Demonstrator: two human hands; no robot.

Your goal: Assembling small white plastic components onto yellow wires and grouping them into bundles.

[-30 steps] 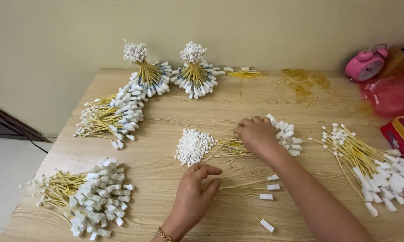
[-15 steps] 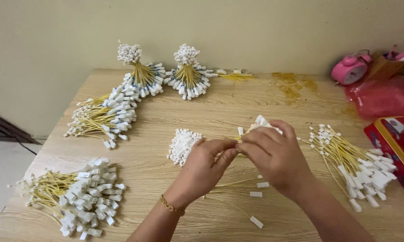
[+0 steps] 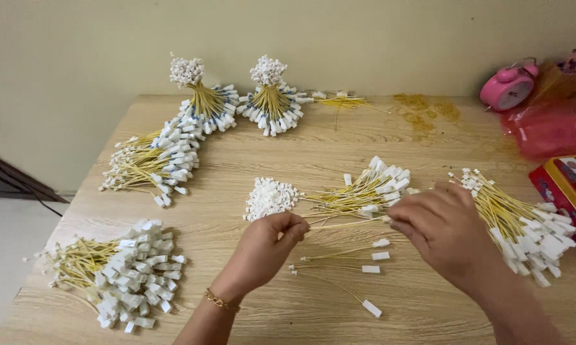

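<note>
I see a wooden desk [image 3: 313, 147] carrying sorted bundles of yellow wires with white tags, heaped at the edges so the middle stays free for work. The loose pile [image 3: 358, 191] lies fanned out just above my hands. A single wire [image 3: 345, 223] stretches level between them: my left hand [image 3: 265, 243] is pinched closed on one end, my right hand [image 3: 444, 230] curled around the other, though its fingertips are hidden, I think gripping. Four finished strands [image 3: 345, 262] lie below.
</note>
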